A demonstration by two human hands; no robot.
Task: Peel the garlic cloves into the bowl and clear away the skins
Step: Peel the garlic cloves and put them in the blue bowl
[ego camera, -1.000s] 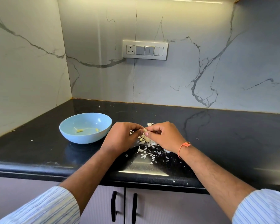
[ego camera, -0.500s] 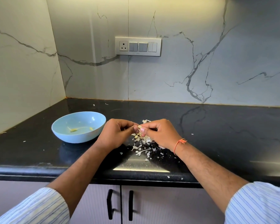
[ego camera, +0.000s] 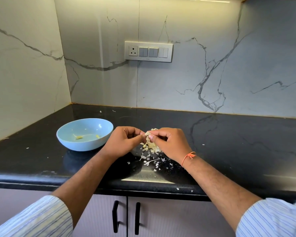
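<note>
A pale garlic clove (ego camera: 147,134) is pinched between the fingertips of my left hand (ego camera: 125,142) and my right hand (ego camera: 169,142), a little above the black counter (ego camera: 229,142). Below the hands lies a heap of papery garlic skins (ego camera: 149,147), with smaller flakes (ego camera: 154,162) scattered toward the counter's front edge. A light blue bowl (ego camera: 70,142) stands just left of my left hand and holds two small yellowish peeled pieces (ego camera: 79,137). My right wrist wears an orange thread.
Marble walls close off the counter's back and left side, with a switch plate (ego camera: 148,51) on the back wall. A few stray skin bits (ego camera: 100,111) lie near the back wall. Cabinet doors with black handles (ego camera: 115,216) sit below the counter edge.
Both hands stay together on the clove over the skin heap, with only small finger shifts. The camera view has moved slightly, so the bowl and hands sit a little differently in frame.
</note>
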